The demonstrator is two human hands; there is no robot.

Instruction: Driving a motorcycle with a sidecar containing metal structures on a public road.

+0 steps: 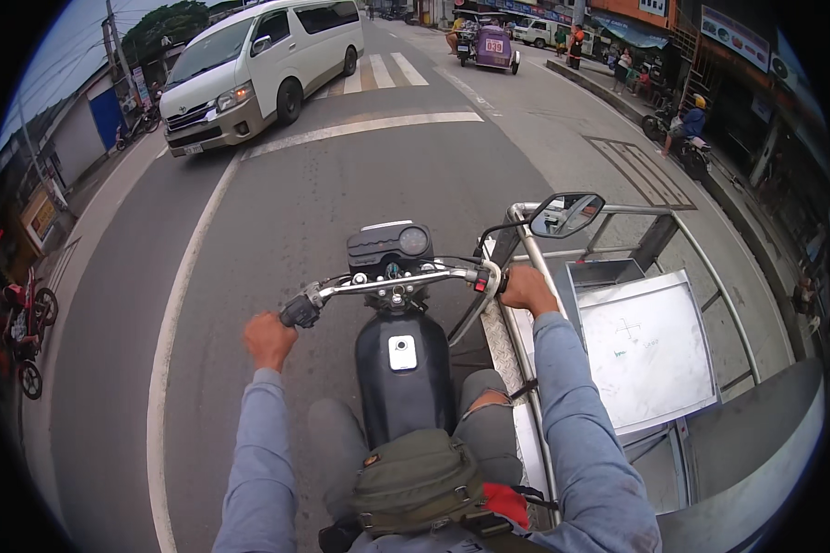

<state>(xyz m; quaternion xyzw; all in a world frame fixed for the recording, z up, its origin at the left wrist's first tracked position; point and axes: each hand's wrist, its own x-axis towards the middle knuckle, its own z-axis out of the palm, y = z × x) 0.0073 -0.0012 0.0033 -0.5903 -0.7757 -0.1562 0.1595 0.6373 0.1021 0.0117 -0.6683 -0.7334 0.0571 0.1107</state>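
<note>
I sit astride a motorcycle with a black fuel tank (401, 387) and a silver handlebar (433, 276). My left hand (269, 341) is closed round the left end of the bar, beside the black switch housing (301, 311). Round the right end, next to a red switch, my right hand (528, 291) is wrapped; its fingers are partly hidden. The dark instrument cluster (389, 244) sits ahead of the bar. A mirror (568, 215) stands beyond my right hand. An olive bag (417, 484) rests at my lap.
A metal-framed sidecar (721, 286) with a white panel (650, 350) is on my right. A white van (263, 69) stands ahead left, over the lane line. Farther off are a crosswalk (378, 72) and a purple tricycle (491, 51). People and parked motorcycles line the right curb; a red motorcycle (29, 332) is at left.
</note>
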